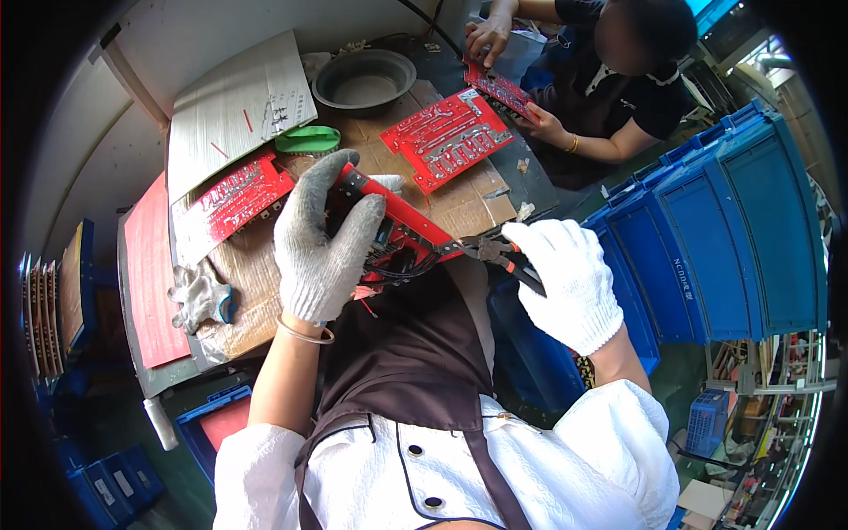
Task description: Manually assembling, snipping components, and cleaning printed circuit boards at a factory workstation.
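Note:
My left hand [325,243], in a greyed knit glove, grips a red circuit board [408,219] by its left end. The board is tilted up over my lap, and dark parts and black wires show along its underside. In a white glove, my right hand [565,281] is closed round the dark handles of a pair of cutting pliers [495,251] with orange near the joint. The plier tips meet or nearly touch the board's right end. Exactly what lies between the jaws is too small to tell.
On the cardboard-covered table lie another red board [446,137], a further board [243,196] under a white sheet [234,115], a round dark basin [364,81], a green item [307,140] and a loose glove [201,296]. A co-worker [618,97] handles a board opposite. Blue crates [680,238] stand right.

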The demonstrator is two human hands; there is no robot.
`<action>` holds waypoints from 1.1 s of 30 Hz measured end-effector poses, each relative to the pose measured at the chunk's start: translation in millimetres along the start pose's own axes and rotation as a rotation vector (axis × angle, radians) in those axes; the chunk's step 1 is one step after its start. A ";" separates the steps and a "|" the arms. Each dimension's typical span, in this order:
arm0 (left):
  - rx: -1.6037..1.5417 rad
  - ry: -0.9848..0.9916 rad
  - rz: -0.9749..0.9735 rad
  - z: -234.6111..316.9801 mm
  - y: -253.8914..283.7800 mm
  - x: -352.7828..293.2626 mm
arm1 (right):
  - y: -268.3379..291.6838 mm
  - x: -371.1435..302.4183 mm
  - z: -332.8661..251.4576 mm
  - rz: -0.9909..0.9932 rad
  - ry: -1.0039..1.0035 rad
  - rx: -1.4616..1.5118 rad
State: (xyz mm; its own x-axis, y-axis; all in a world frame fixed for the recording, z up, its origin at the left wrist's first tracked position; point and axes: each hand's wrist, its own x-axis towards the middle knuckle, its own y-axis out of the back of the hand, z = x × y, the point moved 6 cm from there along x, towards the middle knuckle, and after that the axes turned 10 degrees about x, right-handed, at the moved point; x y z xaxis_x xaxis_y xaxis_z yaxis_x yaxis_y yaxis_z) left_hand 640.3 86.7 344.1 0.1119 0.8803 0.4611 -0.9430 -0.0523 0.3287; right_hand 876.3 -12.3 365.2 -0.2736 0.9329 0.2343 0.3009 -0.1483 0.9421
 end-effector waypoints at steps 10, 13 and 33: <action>0.038 -0.090 -0.039 -16.8 11.0 -14.7 | -51.5 0.0 25.3 -0.520 -0.227 0.994; -0.176 -0.028 -0.089 -25.5 14.4 -23.2 | -89.2 -9.7 82.6 -0.339 -0.678 1.268; -0.220 0.236 0.119 -76.8 100.1 -63.3 | -102.0 -36.4 158.1 -0.351 -0.706 -0.127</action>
State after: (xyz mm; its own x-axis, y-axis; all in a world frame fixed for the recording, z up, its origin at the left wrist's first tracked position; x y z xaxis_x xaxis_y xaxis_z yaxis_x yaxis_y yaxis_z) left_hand 514.8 61.9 284.5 -0.0543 0.9603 0.2735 -0.9930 -0.0808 0.0865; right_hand 1000.0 20.8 222.6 0.3225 0.9134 -0.2483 0.1864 0.1959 0.9628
